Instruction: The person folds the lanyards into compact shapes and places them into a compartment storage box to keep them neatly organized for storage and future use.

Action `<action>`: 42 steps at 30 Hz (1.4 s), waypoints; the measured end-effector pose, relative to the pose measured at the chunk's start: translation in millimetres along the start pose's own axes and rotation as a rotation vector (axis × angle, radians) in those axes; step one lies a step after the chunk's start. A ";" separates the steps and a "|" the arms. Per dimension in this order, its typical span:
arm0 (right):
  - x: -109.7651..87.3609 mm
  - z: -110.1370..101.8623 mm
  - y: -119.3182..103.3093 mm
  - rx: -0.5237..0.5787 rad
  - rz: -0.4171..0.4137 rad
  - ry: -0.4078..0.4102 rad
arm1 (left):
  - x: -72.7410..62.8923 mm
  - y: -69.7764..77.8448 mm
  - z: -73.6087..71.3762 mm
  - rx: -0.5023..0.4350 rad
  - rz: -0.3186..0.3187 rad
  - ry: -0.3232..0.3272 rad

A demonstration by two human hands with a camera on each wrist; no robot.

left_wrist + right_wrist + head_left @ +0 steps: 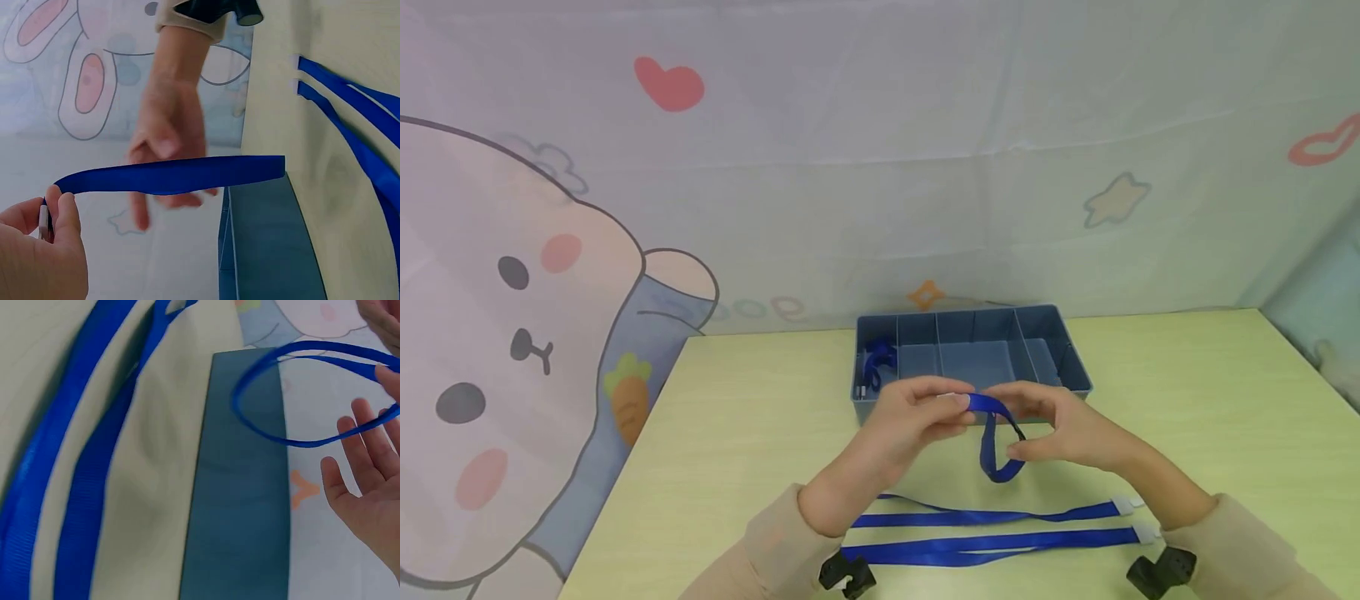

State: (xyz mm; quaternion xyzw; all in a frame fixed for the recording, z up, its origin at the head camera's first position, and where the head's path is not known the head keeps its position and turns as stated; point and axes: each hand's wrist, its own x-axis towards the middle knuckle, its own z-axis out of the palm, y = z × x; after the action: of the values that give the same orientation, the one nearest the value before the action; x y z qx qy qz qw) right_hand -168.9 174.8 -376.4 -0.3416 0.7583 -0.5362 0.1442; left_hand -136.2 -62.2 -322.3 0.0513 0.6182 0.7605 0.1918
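My left hand point(917, 412) pinches one end of a blue lanyard point(181, 178) between thumb and fingertips, and a white clip point(44, 222) shows at those fingers in the left wrist view. From there the strap hangs in a loop in front of the tray. My right hand point(1067, 425) is beside the loop, its fingers spread; in the right wrist view, its fingers point(369, 450) are extended near the strap without closing on it. Two more blue lanyards, a farther one point(955, 518) and a nearer one point(992, 546), lie lengthwise on the table, white clips to the right.
A blue-grey divided tray point(977, 362) stands at the back of the table point(760, 417), behind both hands. Its leftmost compartment holds a bundled blue lanyard point(878, 360). A printed curtain point(850, 167) hangs behind the table.
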 end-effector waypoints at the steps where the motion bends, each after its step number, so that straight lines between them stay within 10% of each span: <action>1: -1.2 0.1 3.5 0.014 0.012 -0.021 | -0.2 1.1 -1.7 -0.002 0.004 -0.005; 8: -21.1 -8.8 23.0 0.188 -0.012 -0.121 | 0.5 3.1 -29.0 0.082 0.008 0.015; 14: -33.4 -22.9 23.9 0.491 -0.318 -0.309 | 4.2 -9.5 -58.8 0.247 -0.032 0.044; 23: -13.5 -21.7 -18.8 0.462 -0.744 -0.436 | 3.5 -31.9 -69.1 0.520 -0.070 -0.231; 42: -43.3 -35.9 12.5 0.512 -0.424 -0.072 | -4.8 -25.6 -74.9 0.474 -0.037 -0.178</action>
State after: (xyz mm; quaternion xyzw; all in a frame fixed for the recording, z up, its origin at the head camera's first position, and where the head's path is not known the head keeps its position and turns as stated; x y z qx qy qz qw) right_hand -163.1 232.0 -380.4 -0.4630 0.5053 -0.7152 0.1371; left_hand -149.6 -128.7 -363.4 0.1502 0.7608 0.5832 0.2420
